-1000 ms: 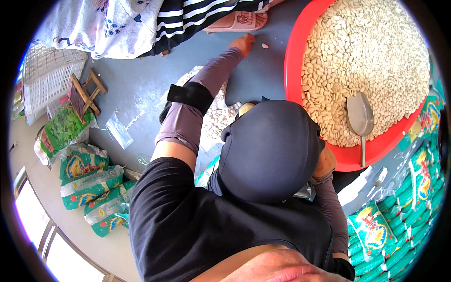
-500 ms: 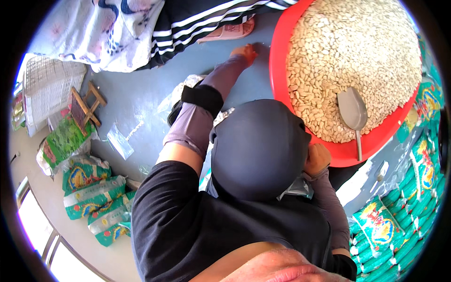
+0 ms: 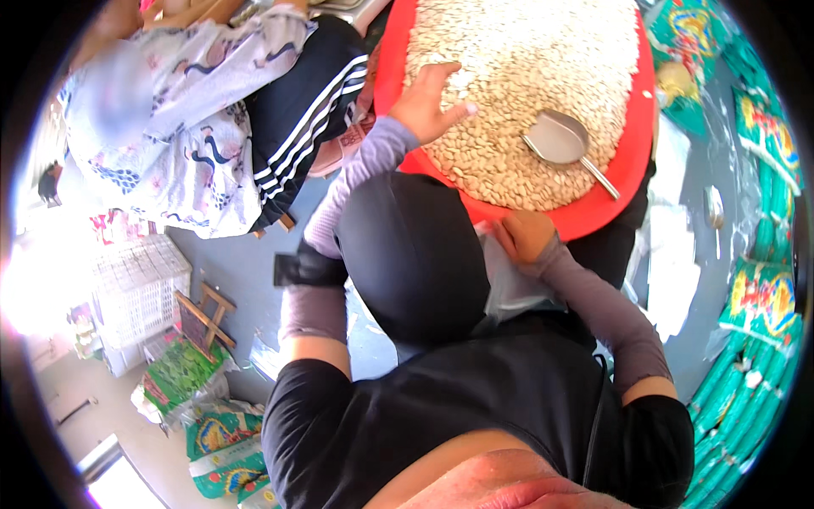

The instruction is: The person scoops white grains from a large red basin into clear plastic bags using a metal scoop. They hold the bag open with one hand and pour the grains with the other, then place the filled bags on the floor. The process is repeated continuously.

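A large red tub (image 3: 585, 219) holds a heap of pale, flat seeds (image 3: 475, 161), like pumpkin seeds. Over its left side my left hand (image 3: 424, 106) is open, thumb and fingers spread, with nothing in it. Whether its fingertips touch the seeds I cannot tell. At the near rim my right hand (image 3: 527, 237) is closed on a clear plastic bag (image 3: 513, 284), which hangs below it and is partly hidden by a rounded black shape (image 3: 411, 254) between my arms. A metal scoop (image 3: 560, 138) rests on the seeds, its handle toward the near right rim.
At the far left sits another person in a patterned top (image 3: 203, 127) and striped black trousers (image 3: 309, 127). A white basket (image 3: 140, 284) and a small wooden stool (image 3: 203, 318) stand on the left. Several green packages (image 3: 763, 293) are piled along the right.
My left hand has come up from low over the floor, left of the tub, to above the seeds. The view has shifted right, and the other person shows more fully.
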